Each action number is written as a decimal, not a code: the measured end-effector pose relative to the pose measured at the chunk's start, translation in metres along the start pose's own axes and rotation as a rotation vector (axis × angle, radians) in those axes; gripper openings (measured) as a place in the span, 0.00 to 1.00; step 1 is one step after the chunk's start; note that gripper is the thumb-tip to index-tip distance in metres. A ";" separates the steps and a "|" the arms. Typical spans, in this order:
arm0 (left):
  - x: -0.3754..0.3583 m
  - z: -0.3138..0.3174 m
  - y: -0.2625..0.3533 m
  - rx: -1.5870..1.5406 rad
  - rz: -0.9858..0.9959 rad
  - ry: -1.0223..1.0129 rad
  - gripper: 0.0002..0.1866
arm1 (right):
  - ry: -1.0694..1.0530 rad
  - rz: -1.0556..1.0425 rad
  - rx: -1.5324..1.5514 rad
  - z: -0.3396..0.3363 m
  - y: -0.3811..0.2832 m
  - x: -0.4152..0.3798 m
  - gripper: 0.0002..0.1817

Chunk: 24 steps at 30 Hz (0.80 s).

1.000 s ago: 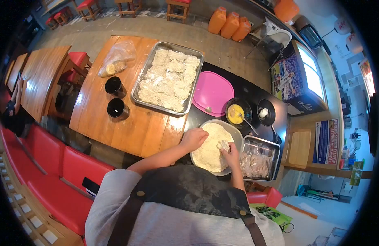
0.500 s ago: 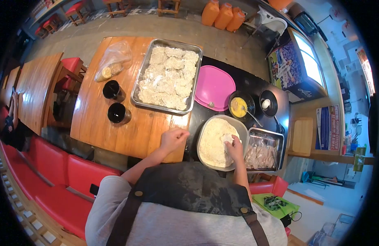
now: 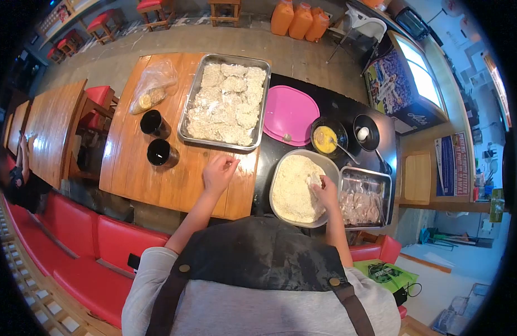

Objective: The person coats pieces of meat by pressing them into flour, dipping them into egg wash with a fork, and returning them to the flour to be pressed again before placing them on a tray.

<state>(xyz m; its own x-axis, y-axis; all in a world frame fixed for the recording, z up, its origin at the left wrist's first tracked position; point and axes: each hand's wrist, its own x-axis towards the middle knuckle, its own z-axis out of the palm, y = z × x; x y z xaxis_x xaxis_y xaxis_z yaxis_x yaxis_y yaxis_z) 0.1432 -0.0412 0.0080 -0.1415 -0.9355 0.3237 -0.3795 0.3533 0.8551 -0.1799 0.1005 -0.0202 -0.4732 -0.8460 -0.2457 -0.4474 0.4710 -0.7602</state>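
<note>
A container of pale breadcrumbs (image 3: 292, 190) sits in front of me. My right hand (image 3: 324, 190) rests in the crumbs near the container's right side, fingers pinched on a crumb-coated piece (image 3: 313, 180). My left hand (image 3: 218, 172) hovers over the wooden table (image 3: 158, 179), left of the container, fingers loosely curled and holding nothing. Beyond it lies a metal tray (image 3: 225, 103) filled with several breaded pieces. A smaller metal tray of raw meat (image 3: 363, 199) stands to the right of the crumb container.
A pink lid (image 3: 292, 115), a bowl of beaten egg (image 3: 327, 139) with a spoon and a small black dish (image 3: 363, 133) sit on the black counter. Two black cups (image 3: 158, 140) and a plastic bag (image 3: 152, 87) are on the table's left. Red seats lie below left.
My left hand has left the crumb container and moved left over the wooden table. My right hand stays in the crumbs on the coated piece. The camera has shifted slightly.
</note>
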 end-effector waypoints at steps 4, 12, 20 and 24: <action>0.030 0.007 0.019 0.195 0.279 0.049 0.05 | -0.054 -0.018 -0.102 -0.004 -0.020 -0.009 0.18; 0.058 0.033 0.008 0.394 0.274 -0.120 0.05 | -0.076 0.003 -0.041 -0.002 -0.032 -0.026 0.14; 0.059 0.028 -0.012 0.374 0.111 0.070 0.05 | -0.016 -0.037 0.008 0.005 -0.009 -0.026 0.14; 0.056 0.028 -0.016 0.358 0.097 0.134 0.05 | -0.021 -0.049 -0.023 0.004 -0.012 -0.025 0.15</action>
<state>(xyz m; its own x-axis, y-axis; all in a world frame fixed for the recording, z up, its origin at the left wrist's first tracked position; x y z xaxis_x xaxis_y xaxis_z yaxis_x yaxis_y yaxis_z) 0.1155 -0.0990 0.0014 -0.0806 -0.8810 0.4662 -0.6686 0.3947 0.6302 -0.1597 0.1149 -0.0078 -0.4342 -0.8733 -0.2210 -0.4874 0.4341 -0.7576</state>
